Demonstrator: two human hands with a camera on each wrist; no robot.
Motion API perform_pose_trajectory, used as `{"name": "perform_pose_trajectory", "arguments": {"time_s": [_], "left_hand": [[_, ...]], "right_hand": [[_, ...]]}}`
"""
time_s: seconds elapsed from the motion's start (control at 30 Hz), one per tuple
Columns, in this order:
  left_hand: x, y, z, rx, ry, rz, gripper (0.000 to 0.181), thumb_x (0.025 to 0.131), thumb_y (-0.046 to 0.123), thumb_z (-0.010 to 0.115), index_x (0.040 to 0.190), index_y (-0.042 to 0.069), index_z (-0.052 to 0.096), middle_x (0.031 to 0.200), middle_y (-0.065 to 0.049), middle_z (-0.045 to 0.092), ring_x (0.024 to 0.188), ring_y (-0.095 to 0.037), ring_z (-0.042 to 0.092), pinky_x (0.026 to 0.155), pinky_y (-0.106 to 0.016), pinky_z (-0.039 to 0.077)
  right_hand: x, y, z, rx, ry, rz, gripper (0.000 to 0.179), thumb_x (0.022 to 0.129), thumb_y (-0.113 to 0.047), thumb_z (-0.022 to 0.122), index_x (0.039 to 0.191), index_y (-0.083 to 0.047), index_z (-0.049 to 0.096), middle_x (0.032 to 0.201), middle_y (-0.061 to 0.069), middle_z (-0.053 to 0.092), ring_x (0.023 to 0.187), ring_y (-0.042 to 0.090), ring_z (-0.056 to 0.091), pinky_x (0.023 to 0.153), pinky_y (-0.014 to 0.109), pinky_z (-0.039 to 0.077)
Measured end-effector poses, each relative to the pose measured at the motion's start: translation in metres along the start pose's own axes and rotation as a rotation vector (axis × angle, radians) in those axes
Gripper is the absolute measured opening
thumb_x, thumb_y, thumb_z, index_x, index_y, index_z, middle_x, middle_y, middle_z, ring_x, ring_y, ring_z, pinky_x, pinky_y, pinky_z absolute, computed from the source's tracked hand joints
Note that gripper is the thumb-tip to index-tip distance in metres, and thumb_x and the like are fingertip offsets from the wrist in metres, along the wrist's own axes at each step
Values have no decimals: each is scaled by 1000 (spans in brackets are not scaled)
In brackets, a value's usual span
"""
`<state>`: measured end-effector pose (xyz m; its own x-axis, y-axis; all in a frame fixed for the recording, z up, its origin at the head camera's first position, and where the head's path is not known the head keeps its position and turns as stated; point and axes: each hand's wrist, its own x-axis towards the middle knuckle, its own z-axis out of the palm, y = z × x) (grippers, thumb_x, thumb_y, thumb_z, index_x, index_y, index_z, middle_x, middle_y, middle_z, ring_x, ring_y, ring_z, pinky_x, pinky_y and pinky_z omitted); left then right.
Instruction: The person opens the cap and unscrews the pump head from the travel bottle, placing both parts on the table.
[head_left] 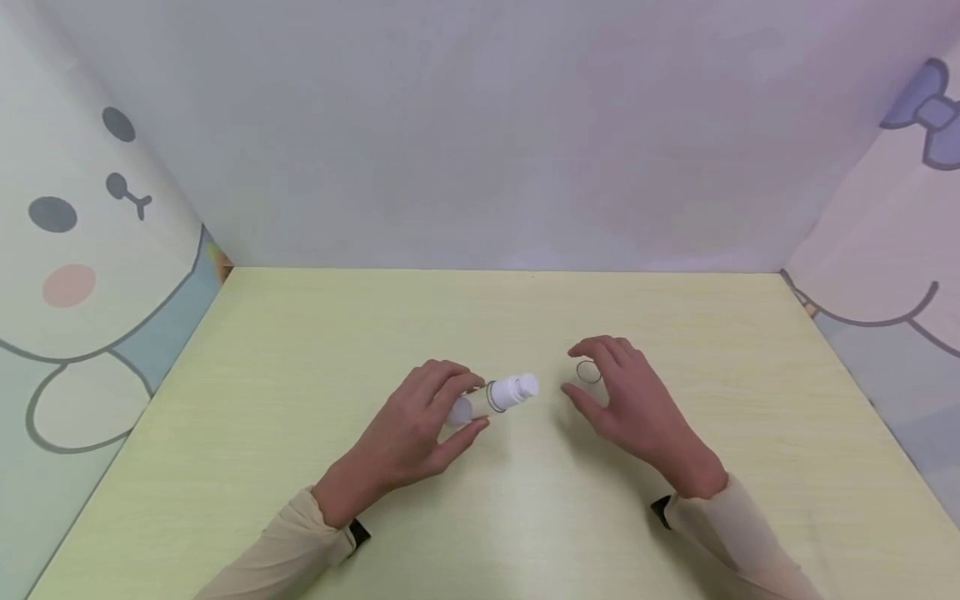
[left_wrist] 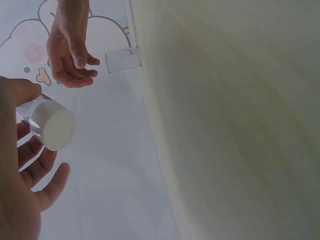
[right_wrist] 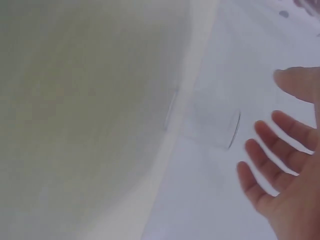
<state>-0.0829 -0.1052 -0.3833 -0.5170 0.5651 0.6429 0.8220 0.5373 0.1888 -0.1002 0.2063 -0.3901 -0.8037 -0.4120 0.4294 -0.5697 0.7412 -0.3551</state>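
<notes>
A small clear pump bottle (head_left: 478, 403) with a white pump head lies tilted in my left hand (head_left: 416, 425), above the table. My thumb and fingers grip it round the body, and the pump head points to the right. Its white round base (left_wrist: 59, 129) shows in the left wrist view. A clear open-ended cylinder (right_wrist: 205, 120), like a bottle's overcap, stands upright on the table by my right hand (head_left: 633, 400). The fingers of that hand are spread and loosely bent, apart from the cylinder in the right wrist view.
The pale wooden table (head_left: 337, 317) ends at a plain grey-white wall (head_left: 480, 150) at the back. Panels with cartoon animals (head_left: 90, 250) close off the left and right sides. A black band (head_left: 360, 533) shows at the left sleeve.
</notes>
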Motion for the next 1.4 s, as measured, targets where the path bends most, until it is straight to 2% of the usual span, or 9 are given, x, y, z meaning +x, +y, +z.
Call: {"name": "perform_pose_trajectory", "arguments": {"time_s": [0.1,0.23,0.37,0.5,0.63,0.83,0.97,1.17,1.4], "left_hand": [[0,1,0,19,3,11,42,89,28,81,122,7,65,115,-4,66,101,-20,63,85,-35,56],[2,3,-1,28,-1,19,43,89,30,81,122,7,64,116,-4,66,102,-20,63,87,-37,55],[2,4,0,21,-3,26,44,89,31,81,123,7,64,116,-3,66,103,-20,63,89,-38,54],[2,6,1,6,2,31,43,90,30,80,123,7,64,116,-3,65,103,-19,62,88,-37,54],[2,7,3,-14,1,28,43,91,30,80,123,6,63,116,-3,65,103,-19,62,88,-36,54],[2,9,5,-62,-18,9,44,91,27,80,123,5,60,117,-4,64,104,-19,60,88,-34,54],[1,11,6,-82,-29,-1,44,90,24,81,122,5,59,116,-4,63,101,-17,59,85,-32,53],[2,14,7,-97,-43,-9,44,89,21,84,120,5,58,113,-3,62,98,-17,60,83,-29,53],[1,16,6,-29,-46,38,51,87,25,87,124,4,60,116,-4,65,102,-18,64,89,-32,57]], "right_hand": [[-2,-14,1,68,67,-92,48,84,-13,86,124,-5,61,117,6,66,107,24,60,90,37,51],[-3,-31,5,241,58,-130,50,83,-6,86,126,-8,60,118,0,65,105,16,58,92,26,49],[-4,-46,10,408,15,-96,47,87,-7,84,126,-13,59,118,-5,66,105,12,58,94,24,48],[-4,-56,14,532,-6,-21,42,89,-10,83,123,-19,60,112,-9,66,103,11,59,93,26,50],[-4,-61,18,672,0,34,38,92,-7,79,123,-17,60,111,-6,66,100,10,61,91,26,54],[-2,-69,23,829,20,54,40,93,3,73,127,-10,56,115,3,65,101,12,68,95,26,58],[-2,-74,26,861,30,53,42,93,5,74,127,-9,54,117,5,64,103,13,68,95,28,60],[-2,-79,27,829,68,7,41,91,5,76,124,-9,56,115,3,63,102,13,66,92,29,62],[-1,-80,27,746,105,-81,39,89,3,78,119,-11,58,112,-1,64,102,11,65,87,29,62]]}}
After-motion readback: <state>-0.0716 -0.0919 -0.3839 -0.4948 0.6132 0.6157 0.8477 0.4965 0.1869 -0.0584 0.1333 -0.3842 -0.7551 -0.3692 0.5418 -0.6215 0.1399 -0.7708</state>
